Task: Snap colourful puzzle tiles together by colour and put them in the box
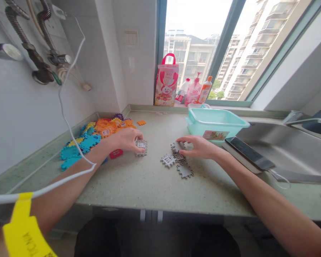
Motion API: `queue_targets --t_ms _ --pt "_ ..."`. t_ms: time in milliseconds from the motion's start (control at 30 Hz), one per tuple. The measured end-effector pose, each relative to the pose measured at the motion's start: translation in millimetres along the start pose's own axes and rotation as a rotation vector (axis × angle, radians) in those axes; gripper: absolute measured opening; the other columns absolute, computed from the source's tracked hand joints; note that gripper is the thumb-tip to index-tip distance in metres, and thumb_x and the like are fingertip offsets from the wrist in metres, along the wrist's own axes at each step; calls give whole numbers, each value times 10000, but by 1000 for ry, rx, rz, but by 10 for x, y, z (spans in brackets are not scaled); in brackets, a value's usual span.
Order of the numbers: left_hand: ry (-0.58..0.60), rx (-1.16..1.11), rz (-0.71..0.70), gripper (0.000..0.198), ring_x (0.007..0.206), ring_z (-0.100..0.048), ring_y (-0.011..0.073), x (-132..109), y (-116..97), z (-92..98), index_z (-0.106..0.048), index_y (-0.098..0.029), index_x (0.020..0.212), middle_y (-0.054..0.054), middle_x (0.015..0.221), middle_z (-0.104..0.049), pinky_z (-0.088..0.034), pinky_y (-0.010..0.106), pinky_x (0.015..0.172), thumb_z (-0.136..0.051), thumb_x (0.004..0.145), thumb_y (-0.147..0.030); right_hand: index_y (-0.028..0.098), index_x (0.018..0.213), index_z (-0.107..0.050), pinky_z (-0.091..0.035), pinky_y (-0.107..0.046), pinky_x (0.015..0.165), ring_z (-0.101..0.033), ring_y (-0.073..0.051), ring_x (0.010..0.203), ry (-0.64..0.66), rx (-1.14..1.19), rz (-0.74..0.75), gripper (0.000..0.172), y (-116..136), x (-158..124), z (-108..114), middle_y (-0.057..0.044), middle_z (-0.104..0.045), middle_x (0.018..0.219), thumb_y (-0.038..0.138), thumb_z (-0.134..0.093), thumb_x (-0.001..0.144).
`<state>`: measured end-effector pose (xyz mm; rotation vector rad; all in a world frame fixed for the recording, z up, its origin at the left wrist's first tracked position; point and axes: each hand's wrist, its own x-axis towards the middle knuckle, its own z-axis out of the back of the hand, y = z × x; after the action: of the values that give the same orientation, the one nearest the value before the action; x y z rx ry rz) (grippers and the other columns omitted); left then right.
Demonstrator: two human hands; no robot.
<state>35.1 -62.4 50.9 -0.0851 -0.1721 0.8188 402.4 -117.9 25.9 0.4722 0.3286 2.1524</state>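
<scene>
My left hand (pixel 130 140) pinches a grey interlocking puzzle tile with a white window (pixel 141 145), between thumb and fingers just over the countertop. To the right, my right hand (pixel 194 145) has its thumb and fingers around a grey puzzle tile (pixel 176 146) at the top of a small group. Below it lie a grey tile with a white window (pixel 168 160) and a plain grey tile (pixel 185 170). Beside my left wrist is a heap of orange, blue, yellow and purple tiles (pixel 81 144), with a red tile (pixel 116 154) partly under the hand.
A mint-green plastic basin (pixel 216 119) stands near the sink (pixel 291 146). A phone (pixel 250 153) rests on a pale box at the sink's edge. Bottles (pixel 194 92) and a pink bag (pixel 166 85) line the windowsill. A white cable (pixel 65 117) hangs across my left arm.
</scene>
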Motion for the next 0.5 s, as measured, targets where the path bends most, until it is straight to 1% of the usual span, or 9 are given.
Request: queue_targets --t_ms 67,100,133,200,267,333,433,500 --pt "78 -2 16 400 750 -668 210 -17 8 6 -766 -257 903 8 831 -742 -437 293 657 -790 715 -609 214 1328 -705 -554 -422 995 -727 -271 1077 -70 -27 -9 485 -17 4 -8 -97 -768 1226 440 -711 899" --pt "100 -11 24 418 755 -671 209 -21 7 3 -761 -260 918 6 845 -744 -436 291 652 -797 707 -619 214 1332 -706 -555 -425 992 -729 -272 1069 -99 -43 -10 482 -25 5 -11 -100 -768 1225 441 -705 907" --pt "104 -23 32 459 776 -678 211 -23 6 0 -754 -263 960 6 881 -749 -442 289 658 -810 690 -629 216 1336 -707 -556 -427 990 -730 -273 1062 -122 -57 -10 479 -34 7 -15 -102 -768 1222 441 -702 913" --pt "106 -41 42 605 845 -691 224 -22 3 0 -728 -271 1095 15 989 -756 -464 289 696 -848 635 -645 227 1358 -699 -557 -427 986 -727 -277 1066 -140 -78 -6 485 -54 10 -29 -103 -768 1220 442 -696 923" --pt "141 -48 52 751 893 -696 236 -19 4 6 -694 -280 1201 28 1069 -748 -479 295 733 -873 582 -665 240 1384 -687 -555 -422 986 -723 -278 1083 -111 -85 12 489 -85 16 -53 -101 -765 1229 449 -682 941" --pt "199 -53 76 808 909 -696 244 -13 12 11 -683 -279 1232 40 1091 -740 -482 300 746 -870 565 -697 252 1367 -700 -550 -414 996 -718 -277 1103 -68 -82 46 453 -125 24 -83 -98 -765 1228 451 -660 963" --pt "257 -83 111 796 916 -690 244 2 36 -7 -690 -260 1204 52 1095 -733 -479 300 742 -851 580 -728 257 1296 -741 -553 -400 981 -721 -269 1078 -42 -69 81 383 -179 36 -119 -91 -778 1173 445 -647 976" --pt "248 -103 116 756 918 -684 244 13 51 -34 -698 -247 1167 55 1102 -730 -474 299 738 -847 592 -714 249 1266 -750 -563 -391 944 -727 -259 1028 -43 -61 76 359 -190 39 -118 -89 -784 1136 433 -655 973"
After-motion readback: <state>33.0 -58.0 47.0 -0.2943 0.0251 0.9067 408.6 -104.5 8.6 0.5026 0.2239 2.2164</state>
